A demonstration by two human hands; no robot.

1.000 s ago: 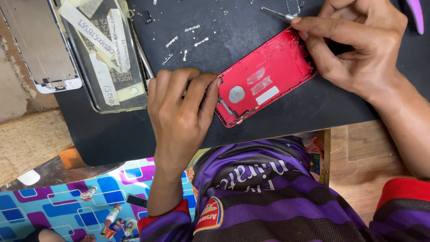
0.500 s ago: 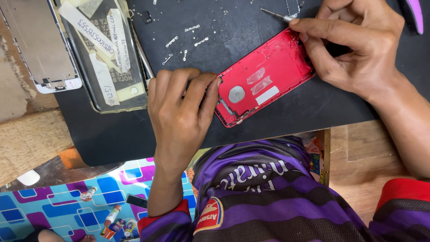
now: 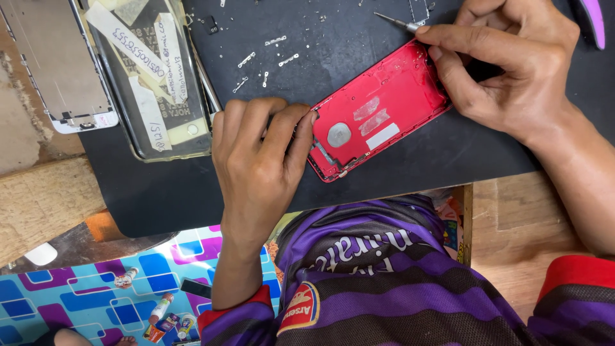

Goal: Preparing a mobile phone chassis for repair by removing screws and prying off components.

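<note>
Two hands work on a red phone shell lying open-side up at centre frame on a black mat covering the worktop. The left hand presses its curled fingers on the shell's lower-left end; the right hand, upper right, pinches a thin screwdriver (tip pointing left). Tiny screws lie scattered above.

At the top left of your black work mat lies a clear phone case, and inside it sit several white paper strips with handwriting plus a yellowish slip — all crossing at angles. Left of that, partly off the mat on the wooden bench, lies a detached phone screen panel, white-framed, its pale grey back facing up.
</note>
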